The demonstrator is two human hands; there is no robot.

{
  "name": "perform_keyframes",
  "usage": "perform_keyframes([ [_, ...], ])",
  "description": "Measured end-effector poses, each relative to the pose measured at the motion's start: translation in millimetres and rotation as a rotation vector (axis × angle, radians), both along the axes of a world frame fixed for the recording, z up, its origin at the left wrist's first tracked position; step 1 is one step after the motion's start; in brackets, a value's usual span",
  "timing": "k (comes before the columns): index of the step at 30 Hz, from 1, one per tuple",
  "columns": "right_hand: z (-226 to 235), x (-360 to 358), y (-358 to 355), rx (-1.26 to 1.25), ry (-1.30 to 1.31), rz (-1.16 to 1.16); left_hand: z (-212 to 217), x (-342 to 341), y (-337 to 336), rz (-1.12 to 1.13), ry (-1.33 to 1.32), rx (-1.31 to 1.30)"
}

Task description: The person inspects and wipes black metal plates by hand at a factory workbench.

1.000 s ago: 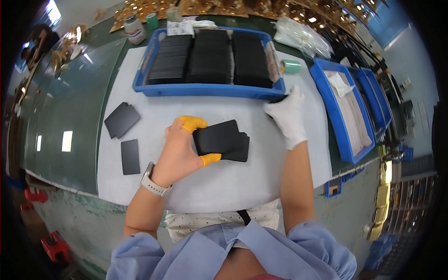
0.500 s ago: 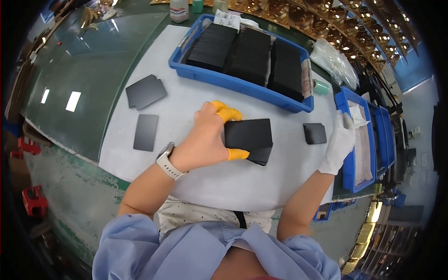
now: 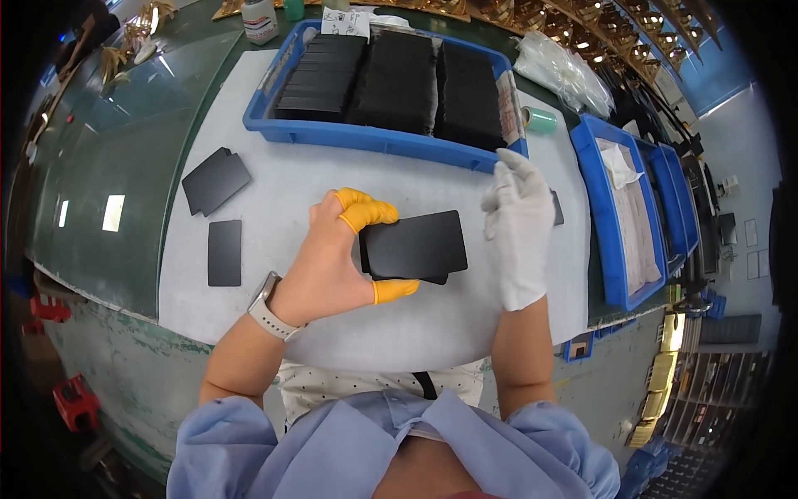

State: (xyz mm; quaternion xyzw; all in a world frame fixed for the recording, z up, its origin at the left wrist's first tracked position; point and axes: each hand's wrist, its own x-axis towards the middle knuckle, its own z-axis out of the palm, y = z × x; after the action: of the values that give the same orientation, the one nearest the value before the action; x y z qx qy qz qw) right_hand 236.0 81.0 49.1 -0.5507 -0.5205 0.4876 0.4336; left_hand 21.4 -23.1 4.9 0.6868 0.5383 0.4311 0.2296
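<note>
My left hand [image 3: 326, 262], with yellow finger cots on some fingers, grips a small stack of thin black plates [image 3: 422, 245] by its left end. The plates are rectangular with rounded corners and lie slightly fanned over the white sheet [image 3: 349, 345]. To the right of the stack, my white-gloved right hand [image 3: 522, 237] hovers apart from it, fingers loosely bent and holding nothing. Behind that hand a black plate [image 3: 558, 208] shows only in part. On the left side of the sheet lie a few overlapping black plates [image 3: 216, 180] and a single one [image 3: 224, 253].
A blue tray [image 3: 370, 143] filled with rows of black plates stands at the back of the sheet. More blue bins [image 3: 600, 216] line the right edge. A green roll [image 3: 542, 121] and clear plastic bags [image 3: 565, 76] lie behind them. A bottle [image 3: 259, 22] stands at the back left.
My right hand has moved left from the right-hand bin toward the stack. The held stack has turned slightly, with its top plate shifted. The whole view has shifted a little.
</note>
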Motion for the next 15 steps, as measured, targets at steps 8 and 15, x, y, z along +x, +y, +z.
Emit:
perform_keyframes([
  [8,-17.3,-8.9,-16.9,0.326,-0.354,0.426,-1.7,3.8,4.7,-0.02,0.011,-0.035],
  [15,-3.8,12.8,-9.8,0.341,-0.009,0.161,-5.8,-6.5,5.0,0.071,-0.044,0.015],
])
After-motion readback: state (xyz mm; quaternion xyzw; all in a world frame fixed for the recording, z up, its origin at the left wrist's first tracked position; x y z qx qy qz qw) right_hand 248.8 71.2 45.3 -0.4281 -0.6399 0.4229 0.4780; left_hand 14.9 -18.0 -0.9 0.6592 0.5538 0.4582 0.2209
